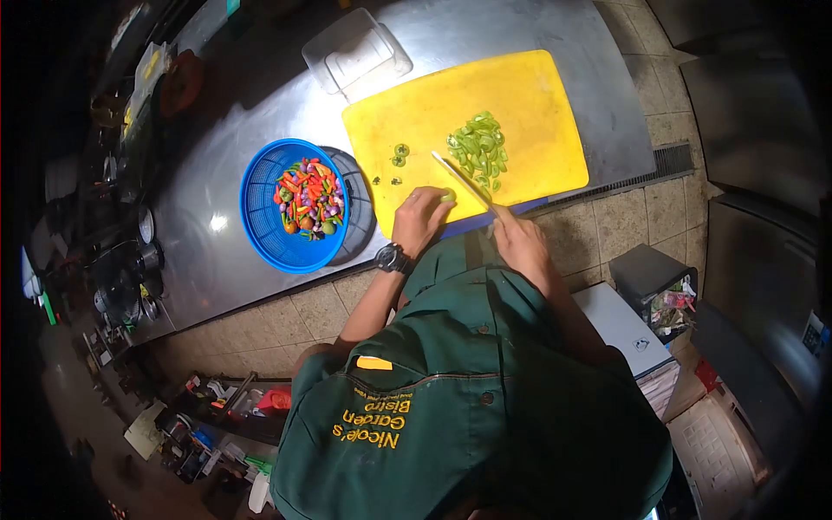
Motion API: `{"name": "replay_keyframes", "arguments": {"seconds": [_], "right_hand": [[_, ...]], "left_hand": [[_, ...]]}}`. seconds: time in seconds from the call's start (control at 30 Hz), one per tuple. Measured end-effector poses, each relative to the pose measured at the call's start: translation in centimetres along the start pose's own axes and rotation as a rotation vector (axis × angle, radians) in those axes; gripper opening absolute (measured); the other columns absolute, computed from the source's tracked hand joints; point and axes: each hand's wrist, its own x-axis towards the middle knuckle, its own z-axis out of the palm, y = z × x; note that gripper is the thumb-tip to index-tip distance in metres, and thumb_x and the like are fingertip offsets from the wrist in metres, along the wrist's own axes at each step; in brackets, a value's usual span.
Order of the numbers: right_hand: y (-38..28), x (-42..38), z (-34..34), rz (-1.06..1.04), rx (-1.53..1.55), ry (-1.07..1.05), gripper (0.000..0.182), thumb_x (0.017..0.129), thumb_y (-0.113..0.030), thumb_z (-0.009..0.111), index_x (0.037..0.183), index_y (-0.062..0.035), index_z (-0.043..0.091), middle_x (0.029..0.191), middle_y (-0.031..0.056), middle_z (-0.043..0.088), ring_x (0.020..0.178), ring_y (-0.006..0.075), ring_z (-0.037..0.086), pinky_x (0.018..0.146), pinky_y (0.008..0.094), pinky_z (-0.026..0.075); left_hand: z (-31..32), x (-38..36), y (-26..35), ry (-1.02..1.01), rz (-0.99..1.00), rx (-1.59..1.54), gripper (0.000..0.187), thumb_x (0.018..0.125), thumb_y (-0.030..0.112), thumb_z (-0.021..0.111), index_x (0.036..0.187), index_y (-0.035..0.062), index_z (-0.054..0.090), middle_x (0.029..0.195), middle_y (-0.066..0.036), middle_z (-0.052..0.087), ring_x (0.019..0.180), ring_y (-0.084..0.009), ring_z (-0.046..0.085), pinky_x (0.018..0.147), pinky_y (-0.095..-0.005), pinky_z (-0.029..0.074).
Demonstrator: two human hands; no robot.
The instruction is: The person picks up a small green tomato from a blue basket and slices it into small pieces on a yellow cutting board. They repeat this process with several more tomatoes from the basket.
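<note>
My right hand (520,244) is closed round the handle of a kitchen knife (469,184), whose blade points up and left over the yellow cutting board (537,95). On the blade's left side, the fingers of my left hand (418,218), with a black watch on the wrist, are pressed on a green tomato piece (448,197) near the board's front edge. A pile of green slices (477,149) lies past the blade. Farther left on the board are cut-off stem ends (399,156) and small scraps (396,181).
A blue basket (250,208) of mixed chilies, shallots and tomatoes (305,204) stands left of the board on the steel table (204,251). Behind the board sits a clear plastic container (355,54). A dark bin (652,276) with refuse stands on the floor at right.
</note>
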Motion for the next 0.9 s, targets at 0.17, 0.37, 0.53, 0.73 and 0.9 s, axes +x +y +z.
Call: {"name": "replay_keyframes", "arguments": {"seconds": [0.17, 0.37, 0.53, 0.73, 0.9], "right_hand": [[-0.6, 1.0, 0.3, -0.012, -0.126, -0.098, 0.040, 0.102, -0.019, 0.055, 0.141, -0.0099, 0.055, 0.091, 0.0241, 0.071, 0.089, 0.0458, 0.069, 0.082, 0.0573, 0.053], [-3.5, 0.6, -2.6, -0.004, -0.266, -0.248, 0.046, 0.099, -0.014, 0.057, 0.143, -0.0057, 0.050, 0.098, 0.0257, 0.070, 0.099, 0.0453, 0.068, 0.088, 0.0566, 0.052], [-4.5, 0.0, -3.2, -0.002, -0.306, -0.218, 0.038, 0.100, -0.013, 0.053, 0.137, -0.0099, 0.052, 0.088, 0.0252, 0.069, 0.088, 0.0486, 0.066, 0.083, 0.0589, 0.051], [-3.4, 0.9, 0.7, 0.050, -0.247, -0.203, 0.047, 0.093, -0.007, 0.057, 0.140, -0.0045, 0.049, 0.088, 0.0249, 0.070, 0.089, 0.0454, 0.069, 0.082, 0.0568, 0.054], [-4.2, 2.6, 0.3, -0.026, -0.237, -0.088, 0.042, 0.093, -0.004, 0.056, 0.136, -0.0043, 0.054, 0.081, 0.0245, 0.070, 0.082, 0.0468, 0.070, 0.077, 0.0565, 0.055]], "left_hand": [[0.7, 2.2, 0.9, -0.057, 0.120, 0.114, 0.023, 0.090, 0.026, 0.079, 0.100, 0.0054, 0.076, 0.094, -0.013, 0.074, 0.079, -0.0338, 0.072, 0.069, -0.0418, 0.057], [-0.9, 3.4, 0.7, -0.187, 0.344, 0.196, 0.015, 0.090, 0.019, 0.076, 0.099, 0.0057, 0.077, 0.094, -0.013, 0.074, 0.080, -0.0326, 0.072, 0.070, -0.0406, 0.058], [-0.8, 4.1, -0.1, -0.225, 0.427, 0.190, 0.014, 0.090, 0.013, 0.075, 0.102, 0.0068, 0.077, 0.096, -0.013, 0.074, 0.082, -0.0331, 0.071, 0.072, -0.0402, 0.059], [-0.8, 4.2, -0.4, -0.237, 0.409, 0.150, 0.015, 0.089, 0.014, 0.077, 0.103, 0.0086, 0.078, 0.097, -0.013, 0.074, 0.082, -0.0327, 0.072, 0.072, -0.0405, 0.060], [-0.9, 4.2, -0.5, -0.227, 0.425, 0.129, 0.017, 0.087, 0.012, 0.079, 0.103, 0.0083, 0.078, 0.098, -0.012, 0.075, 0.081, -0.0318, 0.072, 0.069, -0.0394, 0.060]]}}
